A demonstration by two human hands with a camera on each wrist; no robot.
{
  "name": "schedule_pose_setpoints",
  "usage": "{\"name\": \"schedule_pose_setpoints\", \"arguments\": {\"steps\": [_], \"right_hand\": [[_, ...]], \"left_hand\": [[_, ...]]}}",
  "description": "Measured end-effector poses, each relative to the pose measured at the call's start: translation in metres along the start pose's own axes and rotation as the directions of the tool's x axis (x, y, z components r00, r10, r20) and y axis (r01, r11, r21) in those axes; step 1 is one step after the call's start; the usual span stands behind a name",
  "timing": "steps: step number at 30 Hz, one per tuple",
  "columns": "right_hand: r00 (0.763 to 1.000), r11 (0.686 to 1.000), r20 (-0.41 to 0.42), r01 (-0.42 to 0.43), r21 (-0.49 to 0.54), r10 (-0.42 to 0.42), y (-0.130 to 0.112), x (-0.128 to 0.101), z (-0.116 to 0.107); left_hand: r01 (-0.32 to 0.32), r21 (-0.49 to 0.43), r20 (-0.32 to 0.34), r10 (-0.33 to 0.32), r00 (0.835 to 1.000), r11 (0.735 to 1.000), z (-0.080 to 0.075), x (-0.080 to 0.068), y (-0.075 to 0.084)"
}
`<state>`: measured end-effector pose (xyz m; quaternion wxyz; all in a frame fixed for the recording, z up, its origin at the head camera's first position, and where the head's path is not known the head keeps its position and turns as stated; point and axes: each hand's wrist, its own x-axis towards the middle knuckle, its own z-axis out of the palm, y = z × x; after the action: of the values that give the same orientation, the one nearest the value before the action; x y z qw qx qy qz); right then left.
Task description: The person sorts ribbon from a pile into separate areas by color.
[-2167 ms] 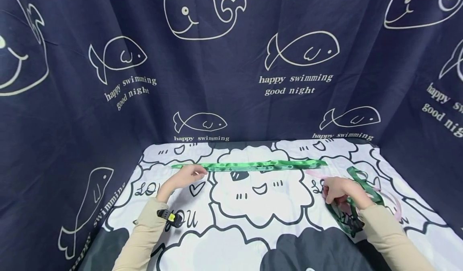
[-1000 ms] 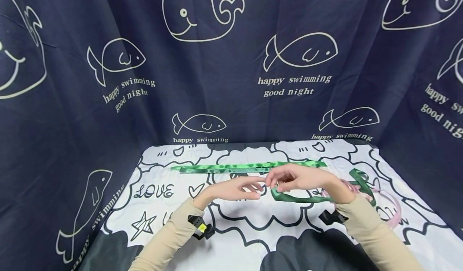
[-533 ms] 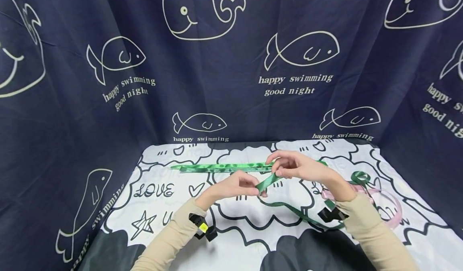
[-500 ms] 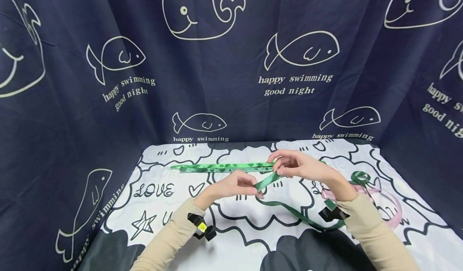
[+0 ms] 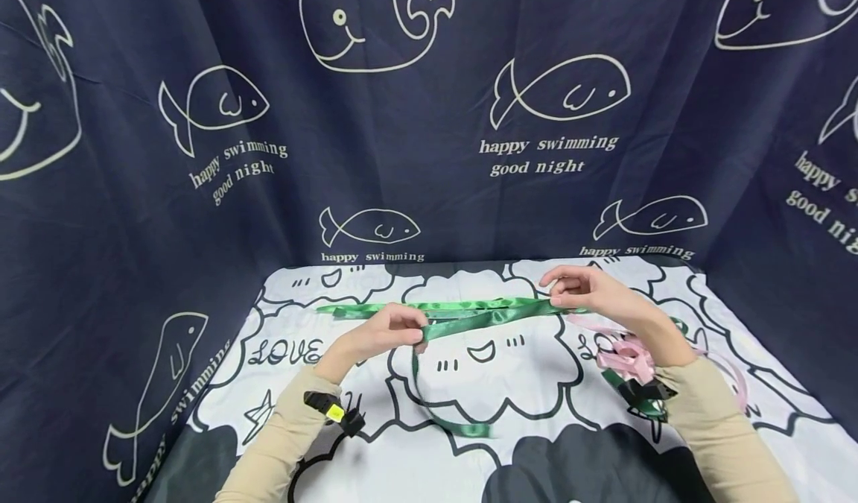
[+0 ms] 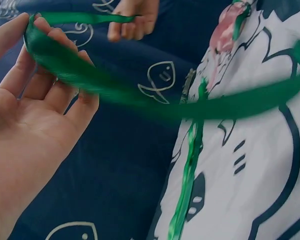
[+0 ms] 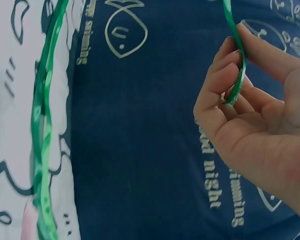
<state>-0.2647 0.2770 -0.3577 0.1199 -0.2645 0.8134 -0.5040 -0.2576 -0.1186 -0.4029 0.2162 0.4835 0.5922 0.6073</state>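
Note:
A dark green satin ribbon is stretched between my two hands above the table. My left hand pinches it between thumb and fingers, and a long loose length hangs down from there, blurred in the left wrist view. My right hand pinches the ribbon near its end; in the right wrist view a short tip sticks out past the thumb and fingers. Behind the held ribbon, light and dark green ribbons lie side by side, straight across the back of the table.
A bunch of pink ribbon with green ribbon lies on the right, partly behind my right forearm. The white and black patterned cloth covers the table. A navy curtain with fish drawings stands behind and at the sides.
The hands met in the middle, both took hold of the green ribbon, then moved apart, left hand leftward and right hand rightward, drawing it taut. The hanging length swung left with the left hand.

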Motion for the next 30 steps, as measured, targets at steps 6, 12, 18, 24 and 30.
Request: {"name": "schedule_pose_setpoints", "arguments": {"steps": [6,12,18,24,30], "right_hand": [[1.0,0.999,-0.024,-0.018,0.051,0.02,0.019,-0.001,-0.009],[0.993,0.991,-0.064,-0.093,0.094,0.099,0.036,-0.005,-0.017],[0.981,0.98,-0.081,-0.167,0.104,0.176,0.048,-0.009,-0.022],[0.987,0.985,-0.094,-0.119,0.124,0.131,0.049,-0.013,-0.029],[0.985,0.986,-0.11,-0.122,0.116,0.135,0.049,-0.016,-0.036]], "left_hand": [[0.017,-0.043,-0.016,-0.018,1.0,0.999,-0.016,-0.02,0.0],[0.111,0.008,-0.086,-0.11,0.99,0.994,-0.029,-0.04,0.001],[0.294,0.157,-0.188,-0.264,0.946,0.943,-0.037,-0.058,-0.002],[0.397,0.301,-0.231,-0.338,0.912,0.867,-0.044,-0.065,-0.005],[0.471,0.463,-0.284,-0.377,0.881,0.751,-0.056,-0.076,-0.014]]}}
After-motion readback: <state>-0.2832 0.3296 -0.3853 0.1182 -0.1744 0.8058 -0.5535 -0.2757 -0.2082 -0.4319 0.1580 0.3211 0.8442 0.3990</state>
